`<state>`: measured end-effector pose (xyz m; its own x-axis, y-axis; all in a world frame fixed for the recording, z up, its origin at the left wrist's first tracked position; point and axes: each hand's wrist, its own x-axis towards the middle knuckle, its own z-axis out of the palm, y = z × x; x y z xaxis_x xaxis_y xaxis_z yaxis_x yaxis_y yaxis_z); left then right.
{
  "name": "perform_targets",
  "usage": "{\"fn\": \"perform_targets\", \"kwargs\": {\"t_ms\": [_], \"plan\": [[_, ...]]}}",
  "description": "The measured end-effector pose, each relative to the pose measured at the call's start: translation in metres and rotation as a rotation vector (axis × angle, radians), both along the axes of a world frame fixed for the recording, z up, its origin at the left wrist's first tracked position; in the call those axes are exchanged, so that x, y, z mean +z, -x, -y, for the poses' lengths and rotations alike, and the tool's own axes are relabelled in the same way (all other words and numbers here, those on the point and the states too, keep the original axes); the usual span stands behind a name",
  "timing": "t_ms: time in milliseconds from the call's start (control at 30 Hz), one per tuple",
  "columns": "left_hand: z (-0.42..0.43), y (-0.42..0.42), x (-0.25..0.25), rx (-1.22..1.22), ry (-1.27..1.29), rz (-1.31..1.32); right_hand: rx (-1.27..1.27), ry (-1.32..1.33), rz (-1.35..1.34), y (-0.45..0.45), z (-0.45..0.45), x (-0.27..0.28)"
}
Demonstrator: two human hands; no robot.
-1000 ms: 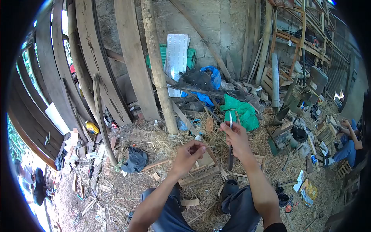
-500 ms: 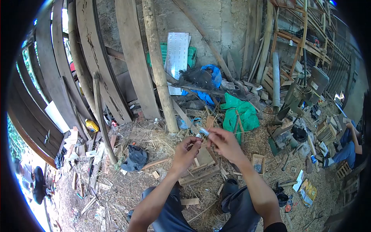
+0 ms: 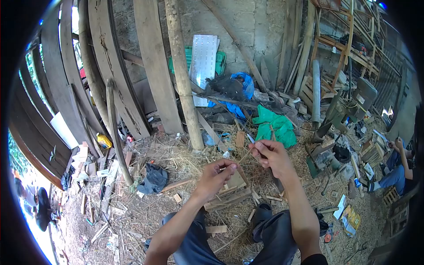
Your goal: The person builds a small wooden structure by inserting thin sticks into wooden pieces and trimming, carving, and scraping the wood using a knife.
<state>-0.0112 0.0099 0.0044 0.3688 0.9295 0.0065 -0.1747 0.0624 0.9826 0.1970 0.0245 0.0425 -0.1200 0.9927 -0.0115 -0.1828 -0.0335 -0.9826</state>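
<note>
My right hand (image 3: 274, 160) is closed in a pinch around a slim whitish-blue object (image 3: 251, 138), whose narrow end points up and to the left. Its exact kind is too small to make out. My left hand (image 3: 217, 177) is held to the left and slightly lower, thumb and fingertips pressed together; whatever they pinch, if anything, is hidden. A gap separates the two hands. A small white item (image 3: 226, 154) shows just beyond my left fingers, and I cannot tell whether it touches them. Below the hands, between my legs, lies a small wooden frame of boards (image 3: 228, 199).
Wood scraps and straw litter the ground. A black plastic bag (image 3: 153, 179) lies left, a green plastic sheet (image 3: 274, 126) ahead. A wooden post (image 3: 182, 75) stands in front. A metal machine (image 3: 340, 110) is at right, near another seated person (image 3: 399, 170).
My hands have moved apart. The right hand has shifted right with the slim object, now pointing upward; the left hand has moved slightly down and right. The other person's hands have also moved.
</note>
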Motion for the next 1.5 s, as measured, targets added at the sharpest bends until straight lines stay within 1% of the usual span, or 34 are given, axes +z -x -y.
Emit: {"fn": "perform_targets", "kwargs": {"t_ms": [100, 133, 167, 233, 267, 367, 467, 600, 667, 833, 900, 967, 1000, 1033, 1100, 1133, 1267, 1333, 1367, 1433, 1467, 1500], "plan": [[0.000, -0.001, -0.001, 0.010, -0.019, 0.007, 0.005, -0.024, 0.011, 0.005, 0.001, -0.003], [0.001, -0.001, -0.001, 0.012, -0.019, 0.009, 0.061, -0.061, 0.082, 0.006, -0.001, -0.009], [0.000, 0.000, 0.001, 0.013, 0.018, 0.042, 0.061, -0.063, 0.082, 0.009, 0.001, -0.011], [-0.001, 0.002, 0.000, 0.015, 0.056, 0.074, 0.173, -0.088, 0.200, 0.021, 0.005, -0.014], [-0.002, 0.004, -0.001, 0.006, 0.068, 0.089, 0.173, -0.087, 0.197, 0.021, 0.004, -0.014], [-0.001, 0.006, -0.005, -0.004, 0.060, 0.090, 0.118, -0.004, 0.080, 0.015, -0.003, -0.013], [0.001, 0.006, -0.001, -0.011, 0.020, 0.065, 0.103, 0.002, 0.037, 0.004, -0.005, -0.008], [0.003, 0.004, 0.000, -0.003, 0.040, 0.027, 0.089, 0.002, 0.022, -0.010, -0.009, -0.008], [0.002, 0.002, -0.001, -0.001, 0.023, 0.015, 0.002, -0.005, 0.036, -0.015, -0.011, -0.008], [-0.002, 0.002, -0.008, -0.008, 0.008, -0.003, -0.016, -0.006, 0.070, -0.012, -0.008, -0.004], [-0.006, 0.002, -0.010, 0.062, -0.032, -0.066, -0.022, -0.004, 0.084, -0.002, -0.002, -0.005], [-0.007, 0.002, -0.008, 0.045, -0.003, -0.029, 0.169, -0.038, 0.291, 0.014, 0.001, -0.014], [-0.006, 0.003, -0.007, 0.029, 0.039, 0.004, 0.177, -0.021, 0.218, 0.016, 0.000, -0.015], [-0.004, 0.004, -0.005, 0.024, 0.044, -0.004, 0.173, -0.016, 0.210, 0.012, -0.001, -0.014], [-0.002, 0.006, -0.002, -0.006, 0.054, 0.037, -0.025, -0.023, 0.127, -0.006, -0.010, -0.007], [-0.001, 0.005, -0.003, -0.006, 0.053, 0.039, 0.032, -0.027, 0.076, -0.017, -0.012, -0.004], [-0.001, 0.004, 0.000, -0.004, 0.071, -0.013, 0.071, 0.025, 0.092, -0.008, -0.005, -0.006], [-0.002, 0.005, 0.001, 0.003, 0.093, -0.021, 0.037, -0.009, 0.215, -0.006, -0.005, -0.006], [-0.001, 0.007, 0.000, 0.011, 0.082, -0.025, 0.038, -0.005, 0.210, -0.016, -0.010, -0.010], [0.001, 0.009, -0.003, 0.015, 0.074, -0.026, -0.243, -0.114, 0.036, -0.048, -0.024, -0.011], [0.001, 0.010, -0.004, 0.019, 0.104, -0.009, -0.297, -0.106, 0.031, -0.054, -0.023, -0.009], [-0.002, 0.011, -0.004, 0.026, 0.130, 0.008, -0.291, -0.118, 0.035, -0.052, -0.022, -0.008]]}}
